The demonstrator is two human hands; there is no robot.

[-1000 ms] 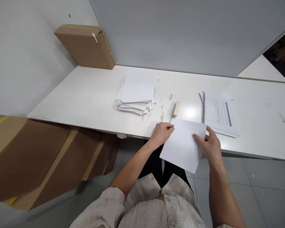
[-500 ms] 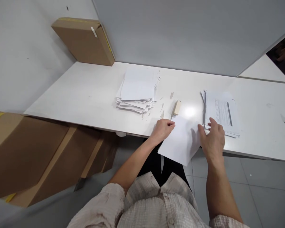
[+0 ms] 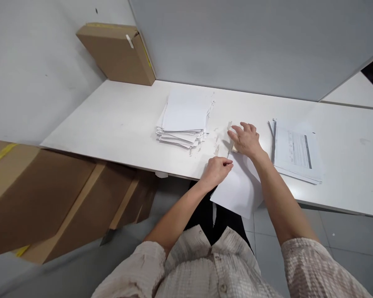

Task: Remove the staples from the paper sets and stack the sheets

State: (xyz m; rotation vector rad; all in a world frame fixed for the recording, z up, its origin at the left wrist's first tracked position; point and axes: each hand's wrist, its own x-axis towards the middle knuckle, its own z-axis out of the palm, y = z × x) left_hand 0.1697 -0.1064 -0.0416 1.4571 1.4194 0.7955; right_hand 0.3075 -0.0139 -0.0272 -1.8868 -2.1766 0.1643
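My left hand [image 3: 218,169] is closed, its thumb and fingers pinching the upper left corner of some white paper [image 3: 236,186]. The paper's lower part hangs over the front edge of the table, and how many sheets it has I cannot tell. At its top corner lies a small cream stapler [image 3: 234,148], largely covered by my right hand [image 3: 245,140]. The right fingers are spread and arched over the stapler; whether they press on it is hidden.
A messy stack of paper [image 3: 186,111] lies left of centre on the white table [image 3: 121,128]. Printed sheets [image 3: 295,153] lie to the right. One cardboard box [image 3: 118,54] leans in the back corner; larger cartons [image 3: 40,198] stand below at left. A grey panel [image 3: 230,45] closes the back.
My right hand has moved left and away from me, from beside the printed sheets to over the stapler. The left hand still pinches the paper's corner. The view has shifted slightly.
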